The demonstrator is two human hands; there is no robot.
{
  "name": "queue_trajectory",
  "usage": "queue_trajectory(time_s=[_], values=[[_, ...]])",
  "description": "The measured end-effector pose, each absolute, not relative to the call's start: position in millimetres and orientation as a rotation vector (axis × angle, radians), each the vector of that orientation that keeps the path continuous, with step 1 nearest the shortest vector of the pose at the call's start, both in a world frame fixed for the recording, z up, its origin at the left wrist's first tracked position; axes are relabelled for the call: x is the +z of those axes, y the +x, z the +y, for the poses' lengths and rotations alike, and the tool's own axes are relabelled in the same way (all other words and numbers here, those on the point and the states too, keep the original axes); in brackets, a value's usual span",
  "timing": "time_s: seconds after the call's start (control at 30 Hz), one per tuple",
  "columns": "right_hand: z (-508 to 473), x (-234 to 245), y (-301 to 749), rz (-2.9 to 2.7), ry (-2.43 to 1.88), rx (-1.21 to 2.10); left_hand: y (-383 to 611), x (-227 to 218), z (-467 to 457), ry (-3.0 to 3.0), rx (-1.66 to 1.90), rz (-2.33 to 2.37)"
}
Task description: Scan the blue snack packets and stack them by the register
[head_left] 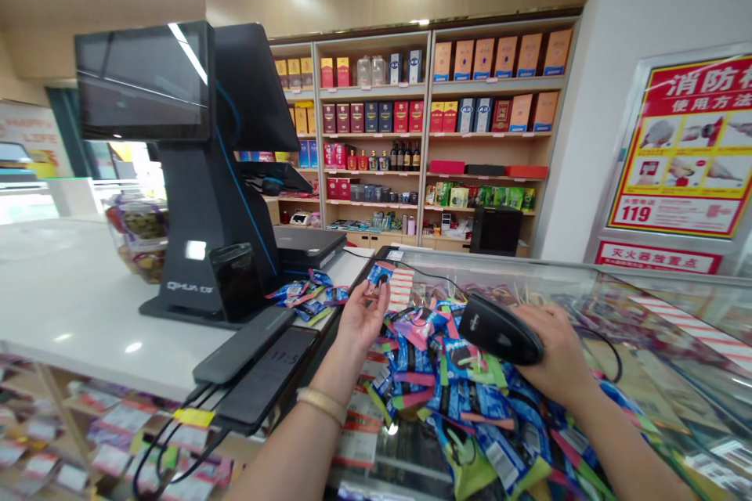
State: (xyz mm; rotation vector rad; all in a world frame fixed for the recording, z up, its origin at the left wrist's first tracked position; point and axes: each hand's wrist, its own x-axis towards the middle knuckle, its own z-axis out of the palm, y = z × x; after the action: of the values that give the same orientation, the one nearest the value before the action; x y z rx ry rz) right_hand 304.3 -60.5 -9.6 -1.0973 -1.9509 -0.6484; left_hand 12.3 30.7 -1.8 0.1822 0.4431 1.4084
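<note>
Left forearm (282,458) wearing wide beige-gold bangle (322,405) at wrist, band looking finely ribbed, surface catching light. Right forearm (638,442) showing bare skin. Left hand (359,325), right hand (558,352) showing bare fingers.

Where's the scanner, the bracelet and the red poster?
Scanner (499,329): head view, on its black top.
Bracelet (322,405): head view, on its middle, around the wrist.
Red poster (681,145): head view, on its centre.
</note>
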Motion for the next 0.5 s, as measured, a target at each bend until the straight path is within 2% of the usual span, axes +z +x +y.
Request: queue_trajectory(time_s=[0.1, 0.27, 0.5], values=[[-60, -11, 305, -1.955, -1.112, -0.638, 17, -4, 31, 0.398, 1.563, 0.537], [-62, -9, 301, -1.94, -1.121, -0.661, 24, -14, 26, 1.195, 1.913, 0.871], [-64, -6, 297, -1.967, -1.067, -0.705, 32, -22, 13, 1.849, 1.867, 0.937]])
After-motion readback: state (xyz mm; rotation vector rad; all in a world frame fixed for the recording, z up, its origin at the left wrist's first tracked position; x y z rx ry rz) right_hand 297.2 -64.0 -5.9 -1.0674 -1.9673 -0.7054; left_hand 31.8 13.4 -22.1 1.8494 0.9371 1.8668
